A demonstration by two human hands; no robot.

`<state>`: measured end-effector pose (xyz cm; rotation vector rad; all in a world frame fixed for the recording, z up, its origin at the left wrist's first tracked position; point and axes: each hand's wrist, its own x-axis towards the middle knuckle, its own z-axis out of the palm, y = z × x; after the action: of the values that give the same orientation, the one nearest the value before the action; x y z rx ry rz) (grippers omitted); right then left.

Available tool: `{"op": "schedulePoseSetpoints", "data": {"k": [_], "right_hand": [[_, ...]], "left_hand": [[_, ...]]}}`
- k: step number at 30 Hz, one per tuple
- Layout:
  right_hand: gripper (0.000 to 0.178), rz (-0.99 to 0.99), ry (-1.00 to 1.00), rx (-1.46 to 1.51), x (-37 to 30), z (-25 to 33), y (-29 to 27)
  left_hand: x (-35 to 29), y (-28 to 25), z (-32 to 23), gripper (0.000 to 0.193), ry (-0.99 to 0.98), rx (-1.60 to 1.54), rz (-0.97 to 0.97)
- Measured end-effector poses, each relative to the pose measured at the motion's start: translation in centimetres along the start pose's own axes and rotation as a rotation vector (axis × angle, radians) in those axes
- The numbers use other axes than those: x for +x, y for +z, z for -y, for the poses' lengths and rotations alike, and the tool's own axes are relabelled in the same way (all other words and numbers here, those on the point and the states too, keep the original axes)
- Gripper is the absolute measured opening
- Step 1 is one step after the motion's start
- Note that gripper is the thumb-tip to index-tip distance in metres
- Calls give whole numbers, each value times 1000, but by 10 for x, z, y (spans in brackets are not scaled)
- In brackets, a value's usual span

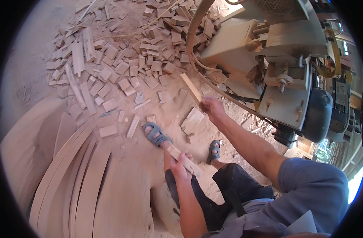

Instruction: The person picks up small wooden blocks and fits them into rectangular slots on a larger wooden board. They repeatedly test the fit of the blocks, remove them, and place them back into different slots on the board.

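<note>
My right hand [213, 108] is closed round the near end of a narrow wooden strip [191, 87]; its far end points up and to the left, toward the heap of offcuts. Low in front of my lap, my left hand [180, 168] grips a short wooden block [192, 166], fingers and thumb wrapped about its middle. The two pieces are well apart. Beyond my right hand, a dusty machine [284, 87] stands close by on the right.
A large heap of wood offcuts [149, 55] covers the dusty floor ahead. Long curved boards [88, 186] lie at lower left. A hose [191, 37] bends down beside the machine, which has a dark rounded motor [318, 115]. A loose block [192, 120] lies near my sandals [155, 134].
</note>
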<state>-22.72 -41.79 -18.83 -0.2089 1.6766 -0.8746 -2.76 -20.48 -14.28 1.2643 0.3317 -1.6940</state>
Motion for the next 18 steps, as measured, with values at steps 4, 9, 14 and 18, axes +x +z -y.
{"op": "schedulePoseSetpoints", "data": {"k": [4, 9, 14, 18], "right_hand": [[18, 80, 151, 14, -154, 34, -40], [13, 399, 444, 118, -294, 56, -129], [28, 549, 578, 213, -360, 41, -221], [60, 707, 225, 69, -386, -1, -325]], "left_hand": [[-35, 41, -31, 62, -14, -209, 151], [-70, 97, -61, 63, 53, -156, 325], [-133, 121, -20, 48, 144, 147, 291], [-218, 177, 80, 53, 185, 446, 141]]}}
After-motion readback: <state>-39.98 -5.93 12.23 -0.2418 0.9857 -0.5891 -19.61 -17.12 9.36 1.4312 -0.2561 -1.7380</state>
